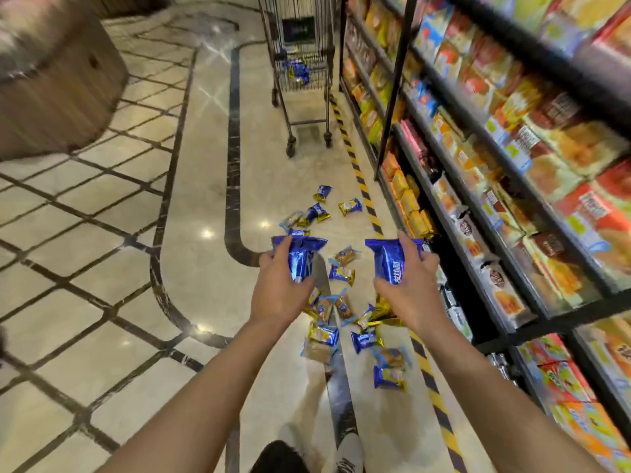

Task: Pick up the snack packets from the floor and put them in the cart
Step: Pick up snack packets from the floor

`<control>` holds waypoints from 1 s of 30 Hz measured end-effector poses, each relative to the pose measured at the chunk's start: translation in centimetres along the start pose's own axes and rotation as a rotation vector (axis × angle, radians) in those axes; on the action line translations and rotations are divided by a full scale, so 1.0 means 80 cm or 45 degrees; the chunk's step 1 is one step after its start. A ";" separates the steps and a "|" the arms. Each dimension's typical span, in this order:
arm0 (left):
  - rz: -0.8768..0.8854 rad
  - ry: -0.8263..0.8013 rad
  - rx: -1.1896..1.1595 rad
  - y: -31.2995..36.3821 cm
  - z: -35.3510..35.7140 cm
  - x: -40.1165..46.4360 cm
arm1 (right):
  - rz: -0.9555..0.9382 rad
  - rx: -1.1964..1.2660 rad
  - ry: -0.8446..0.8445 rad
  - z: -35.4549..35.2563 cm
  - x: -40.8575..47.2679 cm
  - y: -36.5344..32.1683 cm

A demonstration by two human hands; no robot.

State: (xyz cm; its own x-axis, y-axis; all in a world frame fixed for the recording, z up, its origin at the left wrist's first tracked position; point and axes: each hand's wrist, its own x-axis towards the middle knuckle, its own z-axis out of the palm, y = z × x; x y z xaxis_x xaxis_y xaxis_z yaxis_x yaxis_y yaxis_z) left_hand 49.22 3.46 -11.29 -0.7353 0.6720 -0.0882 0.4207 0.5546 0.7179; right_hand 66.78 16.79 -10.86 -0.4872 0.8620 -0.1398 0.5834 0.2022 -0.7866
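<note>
Okay, shop aisle, glossy beige marble floor (pixel 191 213) with dark inlaid lines in a grid on the left and one dark curved band running up the middle. Right side: tall black shelving (pixel 512 186) packed with boxed and bagged snacks, a yellow-black hazard strip (pixel 362 186) running along its base. Far left, a brown rounded counter (pixel 58 90), blurred. Wire cart (pixel 300 63) stands far up the aisle beside the shelving, on castors, a few blue packets (pixel 297 71) already in its basket. Open floor between the curved band and the hazard strip leads from the person to the cart.

Left hand (pixel 278 288) grips a blue packet (pixel 300 257), fingers curled round it. Right hand (pixel 406 285) grips another blue packet (pixel 389 262), thumb and fingers pinching its sides. Both are held up above the floor, apart from each other.

Scattered snack packets (pixel 341 274), blue and gold, lie on the floor below and ahead of the hands, near the hazard strip, well apart from the cart. A shoe (pixel 348 452) shows at the bottom edge.
</note>
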 end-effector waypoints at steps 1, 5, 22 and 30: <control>0.030 0.024 0.006 0.010 -0.009 -0.001 | -0.035 0.010 0.003 -0.004 0.000 -0.010; 0.049 0.121 -0.012 0.031 -0.044 -0.003 | -0.118 0.005 0.008 -0.009 0.003 -0.049; 0.024 0.333 -0.216 -0.052 -0.215 0.043 | -0.295 -0.024 -0.087 0.116 0.018 -0.236; -0.057 0.291 -0.206 -0.161 -0.323 0.088 | -0.256 -0.026 -0.135 0.251 0.032 -0.323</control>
State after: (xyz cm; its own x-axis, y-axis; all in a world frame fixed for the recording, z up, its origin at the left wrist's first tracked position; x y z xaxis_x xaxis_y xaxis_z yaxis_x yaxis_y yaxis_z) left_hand 24.90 -11.62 -3.34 -0.8599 0.5100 0.0227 0.3082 0.4832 0.8195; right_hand 37.38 4.44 -2.97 -0.6600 0.7499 -0.0453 0.4806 0.3752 -0.7926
